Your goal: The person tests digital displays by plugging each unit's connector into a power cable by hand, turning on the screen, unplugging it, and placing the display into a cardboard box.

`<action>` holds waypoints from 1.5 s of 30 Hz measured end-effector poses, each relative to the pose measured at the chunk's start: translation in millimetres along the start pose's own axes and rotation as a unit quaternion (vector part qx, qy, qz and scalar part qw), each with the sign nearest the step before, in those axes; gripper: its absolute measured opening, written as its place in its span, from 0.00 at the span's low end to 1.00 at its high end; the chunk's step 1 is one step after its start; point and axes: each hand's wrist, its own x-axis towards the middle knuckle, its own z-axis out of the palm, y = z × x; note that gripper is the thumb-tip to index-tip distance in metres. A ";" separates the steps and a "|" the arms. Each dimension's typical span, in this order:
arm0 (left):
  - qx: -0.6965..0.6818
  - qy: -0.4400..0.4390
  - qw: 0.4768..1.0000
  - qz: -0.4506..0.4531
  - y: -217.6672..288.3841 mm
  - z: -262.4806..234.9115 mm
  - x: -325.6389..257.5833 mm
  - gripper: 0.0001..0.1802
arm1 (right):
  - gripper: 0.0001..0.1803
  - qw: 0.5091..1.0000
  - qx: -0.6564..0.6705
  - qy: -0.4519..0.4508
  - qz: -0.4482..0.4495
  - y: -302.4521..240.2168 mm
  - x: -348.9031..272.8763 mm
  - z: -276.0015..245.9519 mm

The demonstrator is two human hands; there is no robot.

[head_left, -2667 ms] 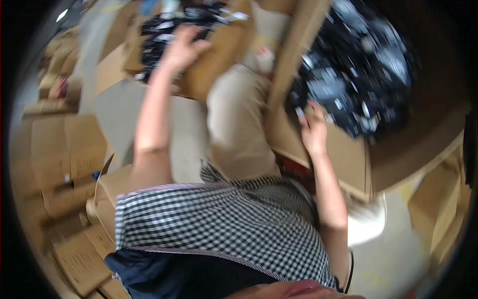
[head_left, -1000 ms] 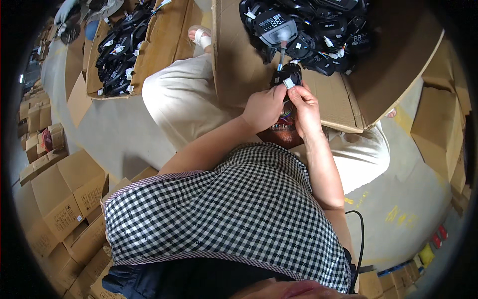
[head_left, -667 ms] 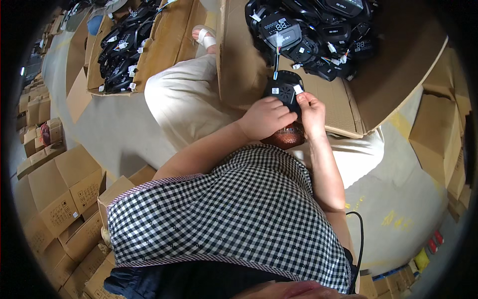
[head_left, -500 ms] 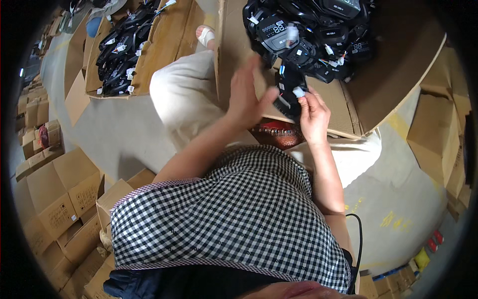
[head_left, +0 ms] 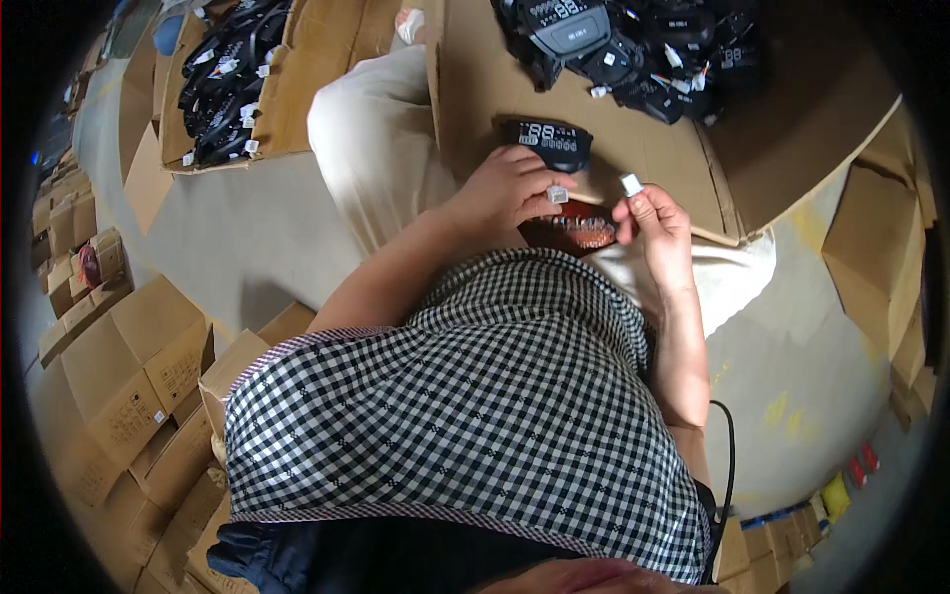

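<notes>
A black digital display unit with pale printed segments rests at the near flap of the large cardboard box, just beyond my left hand. Between that hand's thumb and fingers is a white plug connector, its open end toward me; whether the palm also grips the unit is hidden. My right hand pinches a second white connector between thumb and forefinger, apart from the left one. Any wire on it does not show. More black display units with white plugs lie heaped in the box.
The large cardboard box stands open before me, across my legs. Another carton at the far left holds more display units. Folded cartons are stacked at left, flattened cardboard at right. A black cable hangs by my right side.
My left hand has closed on a white connector. The display unit has been turned to show its face and sits nearer me, away from the heap. My right hand has shifted slightly right.
</notes>
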 end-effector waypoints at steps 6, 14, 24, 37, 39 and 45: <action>-0.003 0.003 1.000 -0.027 -2.6 7.2 4.1 0.18 | 0.13 0.995 -0.097 -0.035 -0.008 0.7 -10.5 32.7; 0.104 -0.067 0.990 0.062 -0.4 10.1 -6.8 0.19 | 0.13 0.967 -0.201 -0.103 0.115 16.9 -11.6 33.5; -0.014 -0.046 0.997 -0.053 14.9 -9.5 8.1 0.15 | 0.08 0.965 -0.187 -0.182 0.021 -85.7 -58.6 20.0; -0.282 0.190 0.888 -0.311 51.1 -3.8 62.0 0.16 | 0.07 0.959 -0.148 0.194 -0.141 -116.8 165.6 -23.4; -0.320 0.185 0.872 -0.322 52.5 -3.1 74.1 0.15 | 0.11 0.949 -0.211 0.182 -0.149 -48.2 217.8 -50.7; -0.333 0.215 0.838 -0.374 44.3 1.4 67.9 0.17 | 0.10 0.990 -0.051 0.130 -0.033 -37.4 183.7 -20.6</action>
